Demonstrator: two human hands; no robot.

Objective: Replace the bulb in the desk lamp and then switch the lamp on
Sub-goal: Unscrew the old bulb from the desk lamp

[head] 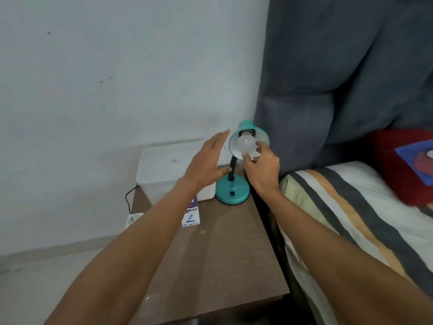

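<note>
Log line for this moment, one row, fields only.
right hand: fingers on bulb in lamp shade | left hand: open, beside shade | lamp: unlit

- Desk lamp base (232, 192): teal, smooth, with a soft sheen.
- Lamp shade (264, 136): same teal outside, glossy pale lining inside.
- Gooseneck (232, 167): black, matt.
- Bulb (246, 144): frosted white, smooth.
- Bedside table (225, 254): brown wood-look top, matt, dusty.
- White box (164, 170): smooth plastic.
- Bulb carton (191, 215): printed glossy card.
- Bedsheet (351, 207): striped cloth.
- Headboard (339, 66): grey fabric.
</note>
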